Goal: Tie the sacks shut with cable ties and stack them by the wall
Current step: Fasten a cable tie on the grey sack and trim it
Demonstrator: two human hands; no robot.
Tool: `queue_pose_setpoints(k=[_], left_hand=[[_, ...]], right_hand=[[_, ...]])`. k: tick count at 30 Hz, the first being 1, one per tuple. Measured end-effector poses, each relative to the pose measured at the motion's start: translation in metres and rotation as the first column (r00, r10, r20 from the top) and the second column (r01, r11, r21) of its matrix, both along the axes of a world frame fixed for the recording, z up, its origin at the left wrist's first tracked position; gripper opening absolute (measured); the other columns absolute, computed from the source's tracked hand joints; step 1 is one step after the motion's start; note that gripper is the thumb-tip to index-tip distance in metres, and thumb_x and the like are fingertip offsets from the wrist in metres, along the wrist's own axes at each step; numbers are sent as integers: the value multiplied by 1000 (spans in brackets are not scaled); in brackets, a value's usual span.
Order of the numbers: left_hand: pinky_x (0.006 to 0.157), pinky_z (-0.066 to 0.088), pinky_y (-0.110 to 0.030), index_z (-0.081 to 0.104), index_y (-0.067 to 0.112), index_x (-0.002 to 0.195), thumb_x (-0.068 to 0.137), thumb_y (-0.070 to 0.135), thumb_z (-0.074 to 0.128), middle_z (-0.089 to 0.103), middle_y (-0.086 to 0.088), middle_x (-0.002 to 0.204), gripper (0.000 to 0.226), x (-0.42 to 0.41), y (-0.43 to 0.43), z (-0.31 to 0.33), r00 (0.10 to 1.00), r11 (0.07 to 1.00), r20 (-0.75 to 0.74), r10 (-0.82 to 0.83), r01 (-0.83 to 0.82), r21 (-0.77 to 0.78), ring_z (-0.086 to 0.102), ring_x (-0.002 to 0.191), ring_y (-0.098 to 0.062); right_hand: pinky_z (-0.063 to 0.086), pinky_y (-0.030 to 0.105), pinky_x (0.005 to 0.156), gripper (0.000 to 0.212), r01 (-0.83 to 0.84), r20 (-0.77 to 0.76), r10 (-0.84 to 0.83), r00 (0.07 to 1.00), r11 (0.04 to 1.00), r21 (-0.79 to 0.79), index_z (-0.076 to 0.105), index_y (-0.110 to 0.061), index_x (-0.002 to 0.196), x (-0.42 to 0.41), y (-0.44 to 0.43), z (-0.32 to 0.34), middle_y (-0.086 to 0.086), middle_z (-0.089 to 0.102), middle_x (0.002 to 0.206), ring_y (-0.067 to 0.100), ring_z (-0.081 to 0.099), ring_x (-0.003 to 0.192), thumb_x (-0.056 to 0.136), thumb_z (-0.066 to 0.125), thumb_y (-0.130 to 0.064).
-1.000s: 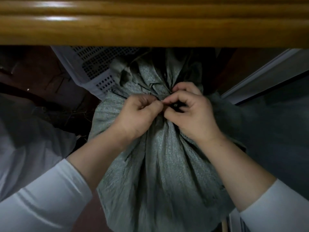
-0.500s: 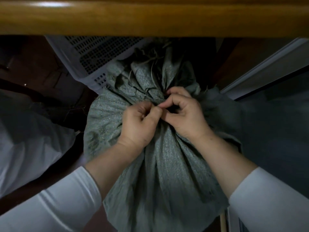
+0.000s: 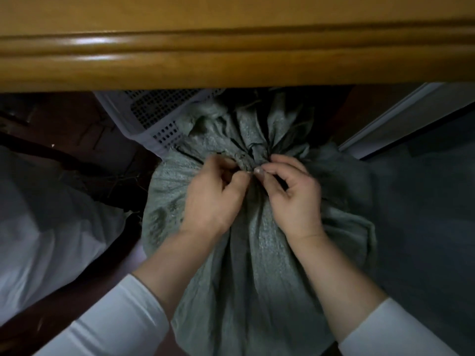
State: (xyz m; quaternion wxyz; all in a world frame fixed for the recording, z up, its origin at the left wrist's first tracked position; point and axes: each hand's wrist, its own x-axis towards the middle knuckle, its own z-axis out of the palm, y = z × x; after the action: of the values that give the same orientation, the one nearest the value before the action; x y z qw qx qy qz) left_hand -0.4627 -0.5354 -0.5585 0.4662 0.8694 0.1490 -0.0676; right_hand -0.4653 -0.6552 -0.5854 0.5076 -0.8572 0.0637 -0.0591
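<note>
Sack, grey woven, full: stood on the floor under a wooden edge, just beside a perforated basket. The mouth is gathered into a neck. Left hand and right hand are curled, their fingertips met and pinching at that neck. No cable tie can be made out; whether one is held cannot be told. Status, as judged: closing in hand, fastening unconfirmed, stacking by the wall not begun. A pale sack is noted at the left.
</note>
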Motion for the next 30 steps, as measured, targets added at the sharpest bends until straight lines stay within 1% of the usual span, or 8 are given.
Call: queue_pose_setpoints(k=[4, 7, 9, 11, 16, 21, 27, 30], left_hand=[[90, 48, -27, 59, 13, 120, 75, 44, 73, 61, 8, 98, 57, 0, -10, -7, 985, 980, -145, 93, -116, -160, 60, 100, -13], [97, 49, -33, 61, 6, 119, 65, 47, 78, 65, -1, 108, 70, 2, -12, -11, 975, 971, -188, 116, -152, -187, 61, 104, -15], [99, 48, -35, 60, 5, 121, 58, 53, 80, 64, 0, 113, 82, 2, -12, -13, 963, 958, -236, 131, -184, -220, 60, 106, -14], [96, 51, -39, 65, 3, 111, 47, 66, 79, 68, -3, 111, 91, 3, -11, -15, 957, 956, -266, 111, -176, -234, 64, 104, -19], [74, 53, -52, 60, -10, 77, 52, 66, 70, 66, -30, 88, 81, 2, -4, -22, 974, 964, -224, 46, -102, -246, 65, 72, -26], [61, 51, -44, 58, -4, 71, 57, 69, 56, 64, -19, 68, 74, -3, -4, -33, 987, 987, -136, 81, -98, -126, 59, 61, -30], [65, 52, -41, 62, -2, 75, 66, 63, 56, 66, -15, 70, 66, 6, -7, -37, 982, 995, -168, 83, -92, -45, 61, 66, -29], [78, 52, -34, 67, 3, 90, 76, 53, 67, 70, -7, 90, 51, 18, -8, -24, 964, 993, -254, 81, -101, -66, 65, 87, -23]], right_hand=[[42, 12, 91, 9, 142, -224, -86, 971, 958, 250, 72, -2, 88, -2, -2, 0, 5, 67, 96, 9, 59, 95, 85, 63, -1], [54, 24, 78, 22, 478, -485, -194, 853, 663, 576, 65, -9, 65, 0, 1, 8, -3, 69, 65, 9, 64, 69, 78, 66, 9], [57, 24, 66, 28, 601, -597, -180, 782, 471, 645, 59, -8, 59, 3, 1, 11, -1, 67, 54, 9, 64, 56, 74, 66, 14], [57, 24, 60, 27, 658, -667, -143, 732, 403, 636, 56, -6, 59, 7, 0, 13, 7, 65, 59, 14, 64, 55, 72, 67, 15], [54, 17, 46, 20, 689, -762, 17, 648, 414, 595, 58, -1, 62, 15, 1, 15, 5, 64, 48, 11, 62, 43, 77, 63, 12], [46, 15, 35, 20, 691, -779, -30, 626, 485, 537, 58, 2, 65, 27, 6, 8, 3, 61, 43, 8, 59, 35, 72, 63, 19], [57, 36, 72, 24, 622, -712, -182, 679, 657, 425, 57, -6, 59, 33, 18, -9, 9, 63, 64, 21, 62, 63, 69, 71, 10], [52, 28, 76, 27, 555, -674, -142, 725, 700, 450, 57, -13, 59, 31, 16, -1, 5, 62, 67, 17, 60, 66, 81, 67, -1]])
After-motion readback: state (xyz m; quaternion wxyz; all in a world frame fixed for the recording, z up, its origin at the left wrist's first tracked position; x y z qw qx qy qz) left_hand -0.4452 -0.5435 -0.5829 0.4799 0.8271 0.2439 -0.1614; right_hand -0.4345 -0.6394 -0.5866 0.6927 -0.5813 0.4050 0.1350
